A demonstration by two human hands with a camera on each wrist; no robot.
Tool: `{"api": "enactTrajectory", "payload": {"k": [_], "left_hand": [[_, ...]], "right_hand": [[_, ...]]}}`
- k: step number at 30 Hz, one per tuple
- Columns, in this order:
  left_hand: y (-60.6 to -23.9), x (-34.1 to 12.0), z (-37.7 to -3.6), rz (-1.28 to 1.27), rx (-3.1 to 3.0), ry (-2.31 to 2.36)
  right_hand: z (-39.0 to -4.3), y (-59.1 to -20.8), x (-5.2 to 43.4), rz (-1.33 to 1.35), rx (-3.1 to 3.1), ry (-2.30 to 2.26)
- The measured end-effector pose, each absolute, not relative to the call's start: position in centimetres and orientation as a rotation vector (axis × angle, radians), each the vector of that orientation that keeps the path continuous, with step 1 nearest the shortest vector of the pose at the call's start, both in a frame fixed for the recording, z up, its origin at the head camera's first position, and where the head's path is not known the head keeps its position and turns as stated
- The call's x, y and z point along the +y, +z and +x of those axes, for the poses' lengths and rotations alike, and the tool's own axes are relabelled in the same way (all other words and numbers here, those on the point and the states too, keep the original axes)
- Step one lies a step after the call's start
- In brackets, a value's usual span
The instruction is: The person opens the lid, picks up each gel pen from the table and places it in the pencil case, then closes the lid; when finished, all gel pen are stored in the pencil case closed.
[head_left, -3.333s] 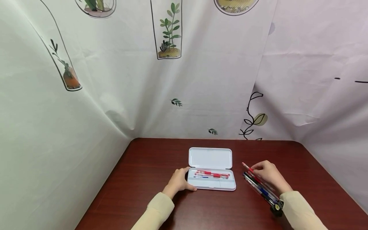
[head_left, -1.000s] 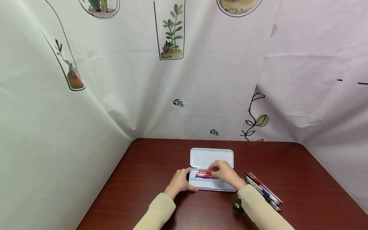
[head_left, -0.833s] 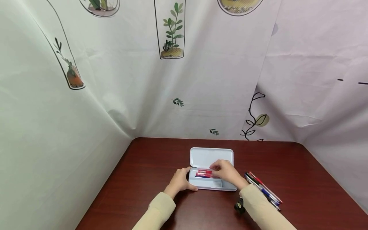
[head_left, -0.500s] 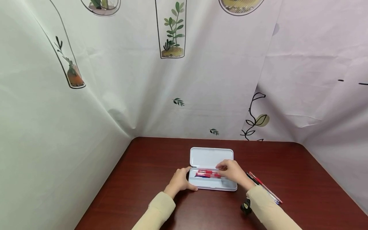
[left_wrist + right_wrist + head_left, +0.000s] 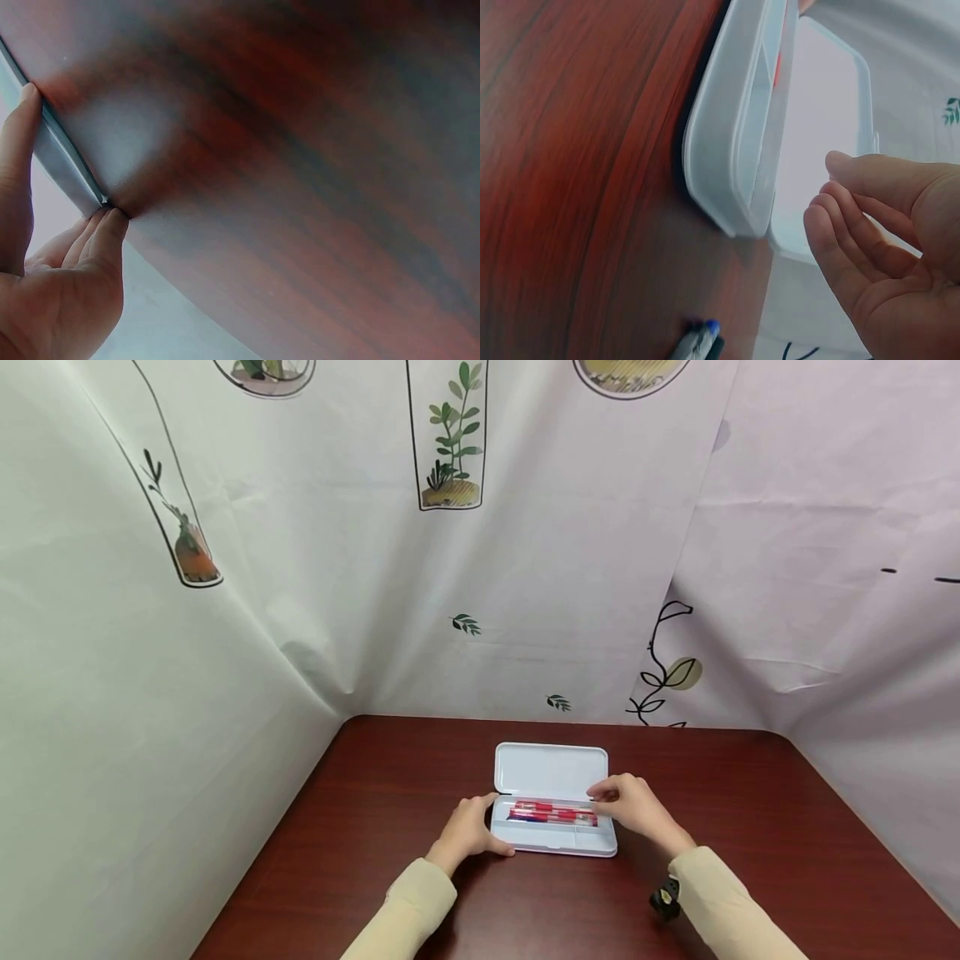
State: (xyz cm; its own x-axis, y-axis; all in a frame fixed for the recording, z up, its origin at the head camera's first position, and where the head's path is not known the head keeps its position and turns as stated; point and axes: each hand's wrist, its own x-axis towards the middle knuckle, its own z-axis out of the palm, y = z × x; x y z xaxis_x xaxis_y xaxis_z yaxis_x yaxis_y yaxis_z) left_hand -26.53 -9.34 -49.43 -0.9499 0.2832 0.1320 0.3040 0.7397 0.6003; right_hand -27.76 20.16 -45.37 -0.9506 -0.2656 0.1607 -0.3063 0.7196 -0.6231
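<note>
I see case (image 5: 552, 839) lying open mid-surface (image 5: 390, 793), lid flat behind, red pens (image 5: 552, 813) inside. L hand (image 5: 467, 833) grips case's left end, fingers curled on rim, prob. to steady it. R hand (image 5: 636, 806) hovers at right end, fingers loosely bent, holding nothing. Wrist view shows pen tip (image 5: 705, 335) on surface beside case. Printed backdrop (image 5: 450, 568) behind; nothing blocks the case.

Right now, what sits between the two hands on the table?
In the head view, the open white pencil case with red pens inside lies between the left hand and the right hand.
</note>
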Motion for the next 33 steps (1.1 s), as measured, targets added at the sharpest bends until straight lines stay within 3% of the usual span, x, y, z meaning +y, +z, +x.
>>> {"api": "enactTrajectory", "payload": {"k": [33], "left_hand": [[-48.9,-9.2,-26.2,-0.493,-2.920,-0.989]], "right_hand": [[-24.9,-45.8,28.0,0.256,-2.881,1.018]]}}
